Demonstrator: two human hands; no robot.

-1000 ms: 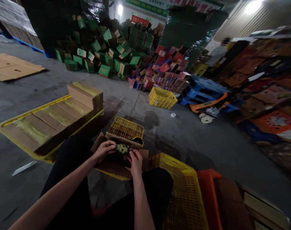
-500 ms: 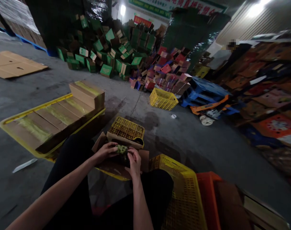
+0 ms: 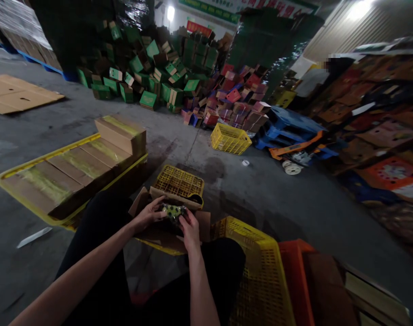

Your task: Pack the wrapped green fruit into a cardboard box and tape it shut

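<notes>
My left hand [image 3: 151, 213] and my right hand [image 3: 190, 228] grip a small green, dark-spotted bundle [image 3: 174, 211] from either side. Its surface glints like clear film; the exact kind I cannot make out. Both hands hold it over an open cardboard box [image 3: 204, 225] whose flaps stand up. Under the box shows the rim of a yellow plastic crate [image 3: 162, 247], between my knees. The inside of the box is dark and mostly hidden by my hands.
On the left, a yellow crate [image 3: 26, 213] holds taped cartons [image 3: 70, 165]. A yellow basket [image 3: 257, 258] and an orange crate [image 3: 296, 253] stand at my right knee. Farther off are piled green boxes [image 3: 148, 99], a pallet jack [image 3: 295, 151] and a person [image 3: 315, 79].
The green bundle has turned in my hands, showing a broader face with dark spots. My right fingers have shifted slightly along its edge. The view has moved a little.
</notes>
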